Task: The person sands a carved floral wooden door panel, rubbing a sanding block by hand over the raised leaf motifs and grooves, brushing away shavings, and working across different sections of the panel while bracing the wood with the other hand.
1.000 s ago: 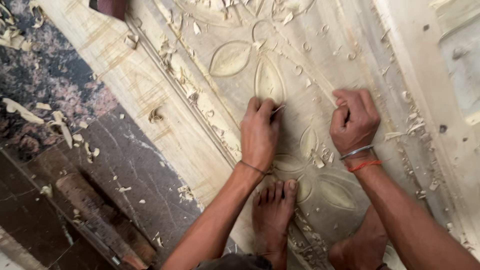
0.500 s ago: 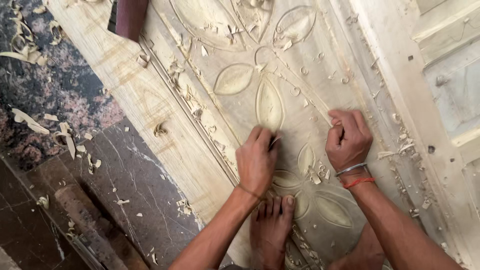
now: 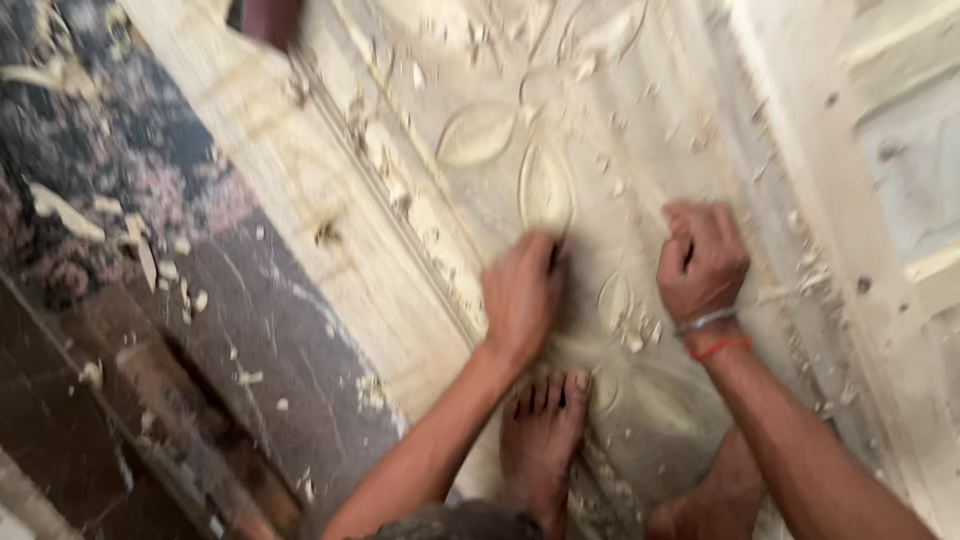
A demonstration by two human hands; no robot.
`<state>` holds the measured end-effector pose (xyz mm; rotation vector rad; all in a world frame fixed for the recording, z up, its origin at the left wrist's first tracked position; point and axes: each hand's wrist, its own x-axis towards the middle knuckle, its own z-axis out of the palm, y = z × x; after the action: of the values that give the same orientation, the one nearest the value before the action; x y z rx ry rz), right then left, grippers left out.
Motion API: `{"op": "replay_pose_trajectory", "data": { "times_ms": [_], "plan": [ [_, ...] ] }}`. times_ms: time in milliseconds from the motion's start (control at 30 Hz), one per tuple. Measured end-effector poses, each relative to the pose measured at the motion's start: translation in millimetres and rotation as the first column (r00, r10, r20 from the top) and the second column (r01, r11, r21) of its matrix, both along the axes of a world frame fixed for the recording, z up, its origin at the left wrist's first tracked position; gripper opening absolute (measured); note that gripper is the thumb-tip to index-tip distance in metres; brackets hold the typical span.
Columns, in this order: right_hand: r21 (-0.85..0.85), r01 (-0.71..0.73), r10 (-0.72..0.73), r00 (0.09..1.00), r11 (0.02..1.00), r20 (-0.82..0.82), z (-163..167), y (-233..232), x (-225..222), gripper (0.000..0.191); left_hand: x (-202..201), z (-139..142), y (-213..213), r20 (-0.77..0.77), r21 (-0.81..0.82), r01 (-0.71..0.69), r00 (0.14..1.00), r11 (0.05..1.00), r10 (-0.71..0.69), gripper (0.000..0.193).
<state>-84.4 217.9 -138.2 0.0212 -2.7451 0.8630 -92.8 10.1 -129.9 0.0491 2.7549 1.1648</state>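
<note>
Both hands have shifted right: the left hand point(image 3: 522, 292) pinches a chisel point(image 3: 553, 254), the right hand point(image 3: 702, 262) stays fisted, contents unclear; a slip could gouge the carved wood panel point(image 3: 480, 135).

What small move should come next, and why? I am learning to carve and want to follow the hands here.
Probably another short push of the thin tool under the left hand along the leaf outline in the pale carved wooden panel. That hand is pressed by the leaf-shaped relief, the right hand is fisted beside it, and loose wood chips lie between them. The frame is blurred.
</note>
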Motion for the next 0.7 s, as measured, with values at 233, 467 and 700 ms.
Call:
{"op": "replay_pose_trajectory", "data": {
  "times_ms": [233,467,700],
  "plan": [
    [0.022,0.026,-0.026,0.999,0.999,0.021,2,1,1,0.029,0,9,-6,-0.013,0.005,0.031,0.999,1.000,-0.031,0.019],
    [-0.005,0.048,-0.048,0.999,0.999,0.009,0,2,1,0.030,-2,3,-6,0.204,0.068,0.049,0.977,0.997,-0.061,0.018],
    [-0.016,0.036,-0.036,0.999,0.999,0.005,1,-1,1,0.031,4,-6,-5,-0.070,-0.007,-0.006,0.998,1.000,0.006,0.028]
  ]
}}
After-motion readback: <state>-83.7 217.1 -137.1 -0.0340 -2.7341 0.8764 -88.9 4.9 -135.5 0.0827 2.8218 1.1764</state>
